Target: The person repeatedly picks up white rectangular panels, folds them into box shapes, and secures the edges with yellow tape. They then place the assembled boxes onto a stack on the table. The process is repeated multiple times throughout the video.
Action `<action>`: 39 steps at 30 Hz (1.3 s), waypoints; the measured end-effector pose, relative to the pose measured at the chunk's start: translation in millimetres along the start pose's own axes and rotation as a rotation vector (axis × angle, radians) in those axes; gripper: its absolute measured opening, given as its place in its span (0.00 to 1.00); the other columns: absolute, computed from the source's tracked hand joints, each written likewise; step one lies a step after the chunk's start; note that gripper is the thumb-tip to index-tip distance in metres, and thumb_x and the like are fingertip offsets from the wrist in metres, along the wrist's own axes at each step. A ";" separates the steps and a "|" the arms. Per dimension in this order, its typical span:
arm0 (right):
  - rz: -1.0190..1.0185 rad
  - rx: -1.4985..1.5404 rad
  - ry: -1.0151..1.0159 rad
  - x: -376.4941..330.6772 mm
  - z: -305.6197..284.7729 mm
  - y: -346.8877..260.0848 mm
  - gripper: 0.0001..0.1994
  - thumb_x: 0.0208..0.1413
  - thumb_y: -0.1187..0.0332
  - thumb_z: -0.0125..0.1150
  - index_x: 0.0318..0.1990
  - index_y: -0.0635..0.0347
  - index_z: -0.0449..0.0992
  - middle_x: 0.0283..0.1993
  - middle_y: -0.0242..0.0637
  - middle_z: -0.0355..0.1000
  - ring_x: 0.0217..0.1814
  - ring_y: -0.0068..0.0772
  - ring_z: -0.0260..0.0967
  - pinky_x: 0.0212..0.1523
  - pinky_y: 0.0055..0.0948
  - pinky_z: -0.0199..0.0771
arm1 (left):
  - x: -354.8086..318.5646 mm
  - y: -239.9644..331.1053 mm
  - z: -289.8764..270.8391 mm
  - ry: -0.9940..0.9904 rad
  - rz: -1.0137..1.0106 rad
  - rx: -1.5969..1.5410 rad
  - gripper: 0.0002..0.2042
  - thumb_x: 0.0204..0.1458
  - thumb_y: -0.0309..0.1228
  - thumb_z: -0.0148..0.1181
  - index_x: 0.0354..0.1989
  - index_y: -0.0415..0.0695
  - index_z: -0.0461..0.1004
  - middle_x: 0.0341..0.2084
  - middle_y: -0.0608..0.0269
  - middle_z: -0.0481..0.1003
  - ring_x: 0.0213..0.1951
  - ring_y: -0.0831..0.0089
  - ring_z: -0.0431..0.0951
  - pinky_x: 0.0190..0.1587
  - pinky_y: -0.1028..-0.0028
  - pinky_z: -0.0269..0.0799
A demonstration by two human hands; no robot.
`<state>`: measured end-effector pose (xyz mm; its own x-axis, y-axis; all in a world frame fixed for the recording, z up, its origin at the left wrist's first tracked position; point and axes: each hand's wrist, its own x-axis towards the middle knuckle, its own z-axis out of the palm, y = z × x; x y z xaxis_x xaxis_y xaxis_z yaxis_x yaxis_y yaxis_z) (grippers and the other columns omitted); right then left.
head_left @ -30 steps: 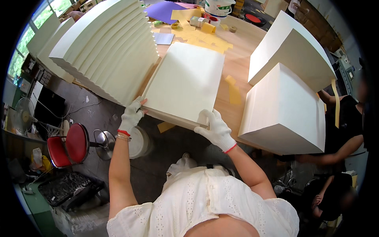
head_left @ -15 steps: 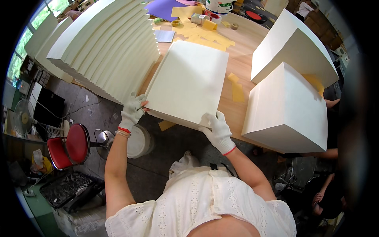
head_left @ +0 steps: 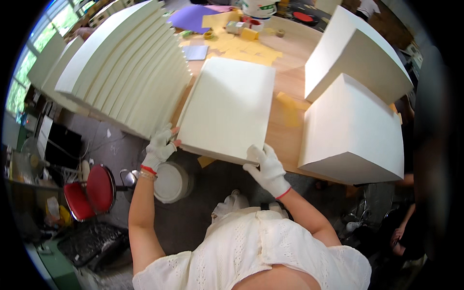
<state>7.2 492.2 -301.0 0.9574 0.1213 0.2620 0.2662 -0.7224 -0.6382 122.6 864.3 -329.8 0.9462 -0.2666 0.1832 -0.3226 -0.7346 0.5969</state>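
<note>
A flat white rectangular slab (head_left: pixel 227 111) lies on the wooden table, jutting slightly over its near edge. There is a thin layered line along its left side. My left hand (head_left: pixel 161 146), in a white glove with bare fingertips, is closed at the slab's near left corner. At the near right corner, my gloved right hand (head_left: pixel 267 167) holds the edge, with its fingers on top and its thumb lower at the front. The slab's underside is hidden.
A row of upright white panels (head_left: pixel 130 72) stands close on the left. Two big white blocks (head_left: pixel 350 128) stand on the right. Yellow paper scraps (head_left: pixel 251 50), tape rolls and a white bucket (head_left: pixel 259 8) lie farther back. Below are a lidded pail (head_left: pixel 170 182) and a red chair (head_left: pixel 100 187).
My view has shifted slightly, so the slab sits a little lower in it. Both hands stay at its near corners; the right hand's thumb and fingers are spread wider.
</note>
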 end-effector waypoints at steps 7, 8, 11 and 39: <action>-0.011 -0.103 0.022 -5.7 2.3 -14.3 0.32 0.43 0.65 0.71 0.56 0.57 0.64 0.59 0.56 0.60 0.50 0.60 0.65 0.50 0.46 0.69 | 74.4 17.4 14.7 -0.126 -0.425 -0.096 0.22 0.56 0.39 0.53 0.61 0.52 0.68 0.50 0.49 0.75 0.51 0.56 0.76 0.52 0.65 0.68; -0.023 -0.092 0.019 -4.8 1.4 -15.4 0.32 0.42 0.64 0.71 0.56 0.58 0.64 0.58 0.56 0.61 0.49 0.59 0.65 0.49 0.46 0.69 | 75.9 3.1 20.0 -0.104 -0.432 -0.106 0.22 0.56 0.39 0.53 0.61 0.53 0.68 0.49 0.49 0.76 0.50 0.56 0.76 0.52 0.64 0.68; 0.034 -0.082 0.011 -7.1 -2.0 -12.6 0.31 0.41 0.63 0.72 0.54 0.55 0.65 0.52 0.52 0.63 0.46 0.56 0.66 0.46 0.46 0.70 | 79.5 35.8 20.6 -0.179 -0.570 -0.115 0.21 0.55 0.37 0.52 0.60 0.57 0.70 0.50 0.52 0.75 0.48 0.58 0.77 0.51 0.64 0.70; 0.291 0.166 0.454 -261.3 -286.4 180.8 0.23 0.60 0.52 0.55 0.57 0.53 0.69 0.50 0.47 0.73 0.50 0.47 0.73 0.49 0.39 0.73 | 56.8 706.8 274.6 -0.381 1.141 0.243 0.12 0.44 0.20 0.65 0.37 0.35 0.72 0.43 0.53 0.76 0.44 0.58 0.77 0.46 0.67 0.75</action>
<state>-226.9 135.0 -277.5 0.8594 -0.3985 0.3205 0.0479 -0.5613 -0.8262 -58.3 158.7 -112.0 0.0642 -0.9683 0.2413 -0.9960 -0.0473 0.0754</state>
